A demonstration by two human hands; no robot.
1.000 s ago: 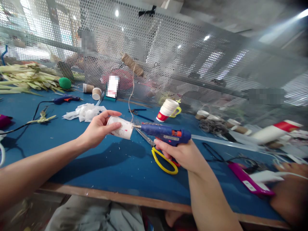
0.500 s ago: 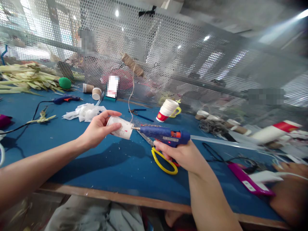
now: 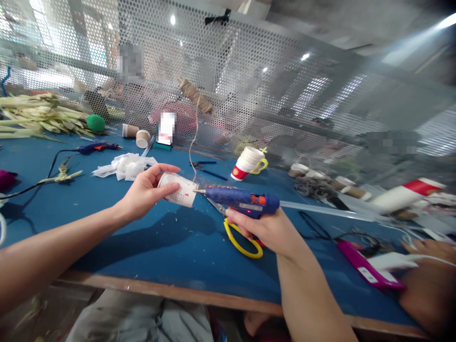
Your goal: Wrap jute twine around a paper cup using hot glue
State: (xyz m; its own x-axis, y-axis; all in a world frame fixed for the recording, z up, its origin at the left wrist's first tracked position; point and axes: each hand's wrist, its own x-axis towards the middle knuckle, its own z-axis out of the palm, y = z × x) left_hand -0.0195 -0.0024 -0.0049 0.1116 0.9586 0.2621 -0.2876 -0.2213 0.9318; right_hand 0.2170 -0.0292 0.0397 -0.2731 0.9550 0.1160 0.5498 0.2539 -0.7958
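My left hand [image 3: 151, 187] pinches a white paper cup [image 3: 181, 191] with small printed marks, tilted on its side above the blue table. In my right hand [image 3: 256, 225] is a blue hot glue gun [image 3: 242, 199], with a clear glue stick [image 3: 320, 210] running out of its back. The metal nozzle meets the cup at its right-hand edge; whether it touches cannot be made out. Twine [image 3: 193, 147] hangs down behind the cup from a spool [image 3: 195, 96] on the mesh. Yellow-handled scissors [image 3: 244, 242] lie on the table below the glue gun, partly hidden by my right hand.
Stacked paper cups [image 3: 245, 164], pliers [image 3: 210, 171], white plastic strips [image 3: 124, 166] and a second glue gun [image 3: 98, 147] lie farther back. Pale husks [image 3: 39, 114] are heaped at left. A purple power strip [image 3: 368, 266] sits at right, near another person's arm [image 3: 427, 294].
The glue gun in my right hand has shifted very slightly left, its nozzle now overlapping the cup's edge a bit more. My left hand and the cup stay nearly still.
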